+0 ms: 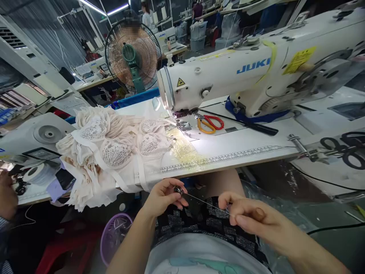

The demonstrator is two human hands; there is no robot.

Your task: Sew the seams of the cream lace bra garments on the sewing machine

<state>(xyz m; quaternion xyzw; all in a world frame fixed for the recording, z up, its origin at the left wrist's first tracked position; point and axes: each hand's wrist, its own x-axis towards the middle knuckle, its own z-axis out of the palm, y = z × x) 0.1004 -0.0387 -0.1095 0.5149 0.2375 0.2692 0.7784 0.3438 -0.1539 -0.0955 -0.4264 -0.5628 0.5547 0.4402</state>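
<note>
Over my lap, at the table's front edge, my left hand (168, 194) pinches a small dark metal bobbin case (179, 190) between thumb and fingers. From it a thin pale thread (203, 201) runs taut to my right hand (246, 213), whose curled fingers grip its other end. Above the hands stands a white JUKI sewing machine (219, 82). Scissors with red and orange handles (211, 124) lie beside its needle area. A pile of cream lace bras (114, 148) covers the table to the left, with straps hanging over the edge.
A printed ruler strip (216, 159) runs along the front of the white table. Behind it stands a large fan (133, 55). A purple basket (104, 239) is on the floor at lower left. Another person's hand (7, 196) shows at the left edge. Black-handled scissors (346, 146) are at right.
</note>
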